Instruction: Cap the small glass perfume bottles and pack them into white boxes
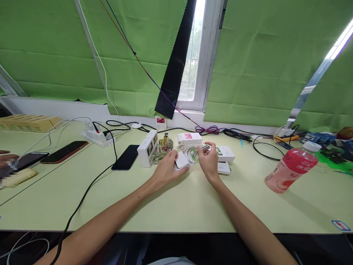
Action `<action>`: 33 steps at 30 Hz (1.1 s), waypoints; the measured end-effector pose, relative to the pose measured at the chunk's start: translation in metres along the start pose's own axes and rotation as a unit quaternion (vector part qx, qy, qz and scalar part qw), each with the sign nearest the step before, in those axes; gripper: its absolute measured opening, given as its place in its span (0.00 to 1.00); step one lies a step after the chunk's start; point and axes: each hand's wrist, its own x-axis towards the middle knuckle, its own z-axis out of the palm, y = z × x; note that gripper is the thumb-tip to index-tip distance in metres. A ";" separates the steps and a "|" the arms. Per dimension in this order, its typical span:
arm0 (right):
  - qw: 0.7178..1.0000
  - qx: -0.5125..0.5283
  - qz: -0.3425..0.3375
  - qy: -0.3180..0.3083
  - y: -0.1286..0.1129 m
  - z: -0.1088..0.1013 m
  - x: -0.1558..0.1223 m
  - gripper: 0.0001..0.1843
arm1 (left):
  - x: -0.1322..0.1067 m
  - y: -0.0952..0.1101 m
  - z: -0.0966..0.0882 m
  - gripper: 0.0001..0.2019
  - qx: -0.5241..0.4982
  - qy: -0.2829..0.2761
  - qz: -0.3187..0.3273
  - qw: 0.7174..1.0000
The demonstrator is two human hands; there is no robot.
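Note:
My left hand (165,166) is closed around a small white box (181,161), its end turned toward the right. In my right hand (209,162) is a clear glass perfume bottle (193,154) with a silvery cap, gripped near the cap. The bottle's base is close against the open end of the box; I cannot tell whether it is partly inside. Just behind my left hand stand several perfume bottles (166,141) with gold caps, beside upright white boxes (147,149). A stack of white boxes (189,139) lies behind both hands, and more white boxes (226,154) lie right of my right hand.
A black phone (125,157) lies at left, with a black cable (93,183) running past it. A pink drink bottle (292,167) stands at right. Farther left are a power strip (97,137), a red-edged phone (64,151) and another person's hand (4,162). Cables (237,134) line the wall.

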 end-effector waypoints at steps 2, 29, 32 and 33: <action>1.000 0.004 0.011 -0.007 0.003 0.001 0.001 0.23 | 0.000 -0.001 0.001 0.22 -0.004 0.002 0.003 1.000; 0.995 0.040 0.086 -0.041 0.021 0.008 0.002 0.23 | -0.001 -0.002 0.003 0.22 -0.018 0.003 0.008 1.000; 0.994 0.037 0.090 -0.042 0.022 0.009 0.003 0.23 | -0.001 -0.001 0.003 0.22 -0.021 0.000 0.006 1.000; 0.994 0.036 0.092 -0.043 0.022 0.009 0.003 0.22 | -0.001 -0.001 0.003 0.22 -0.020 -0.001 0.005 1.000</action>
